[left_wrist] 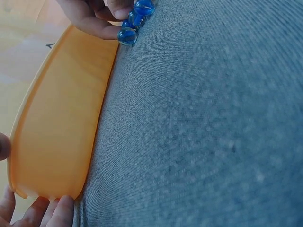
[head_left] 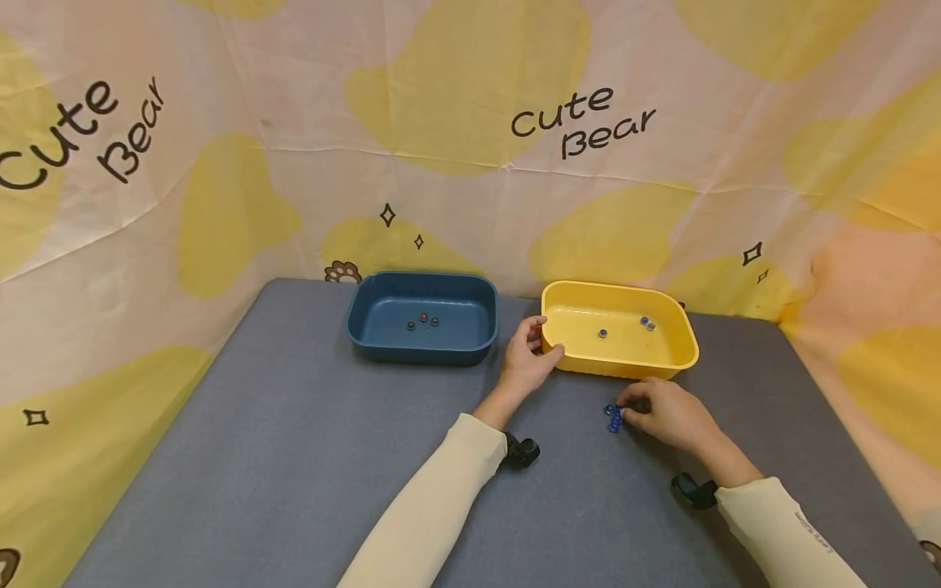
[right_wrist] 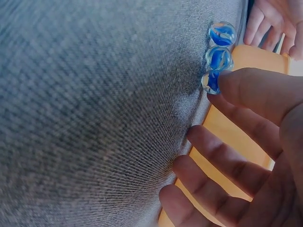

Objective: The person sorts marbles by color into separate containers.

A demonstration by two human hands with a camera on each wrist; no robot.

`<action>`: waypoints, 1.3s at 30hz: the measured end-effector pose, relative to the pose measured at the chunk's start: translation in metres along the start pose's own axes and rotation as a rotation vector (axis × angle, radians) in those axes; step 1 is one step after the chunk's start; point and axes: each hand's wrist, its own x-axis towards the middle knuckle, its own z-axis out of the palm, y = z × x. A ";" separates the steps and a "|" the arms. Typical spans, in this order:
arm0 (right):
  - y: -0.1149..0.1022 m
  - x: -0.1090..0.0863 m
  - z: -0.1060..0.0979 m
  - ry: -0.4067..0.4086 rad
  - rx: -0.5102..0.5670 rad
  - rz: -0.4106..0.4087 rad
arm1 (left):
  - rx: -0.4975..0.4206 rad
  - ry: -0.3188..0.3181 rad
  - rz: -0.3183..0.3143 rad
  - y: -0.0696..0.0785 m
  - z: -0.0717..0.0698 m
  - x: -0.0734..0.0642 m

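Observation:
My left hand [head_left: 524,365] grips the left end of a yellow plastic bin [head_left: 617,367], its thumb and fingers at the corner and rim. In front of that bin, my right hand [head_left: 674,415] reaches down to a small cluster of blue glass marbles [head_left: 613,425] on the cloth. The right wrist view has the thumb and index finger pinching the nearest blue marble [right_wrist: 210,82], while two other marbles [right_wrist: 219,57] lie in line against it. Inside the yellow bin lie a few marbles [head_left: 603,333], at least two with blue in them.
Left of the yellow bin stands a dark blue bin [head_left: 422,356] with a few dark or reddish marbles [head_left: 424,317] inside. Both bins sit at the back of a grey cloth-covered table [head_left: 294,457]. A printed fabric backdrop [head_left: 456,98] hangs close behind them.

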 end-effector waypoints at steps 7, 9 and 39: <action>0.001 0.000 0.000 0.002 -0.002 -0.009 | -0.008 -0.003 -0.001 -0.001 0.001 0.000; 0.000 0.000 0.000 0.003 0.001 -0.012 | -0.010 -0.004 -0.002 0.000 0.000 -0.001; -0.012 0.003 -0.036 0.061 0.037 0.007 | -0.011 -0.008 0.012 -0.002 0.001 0.001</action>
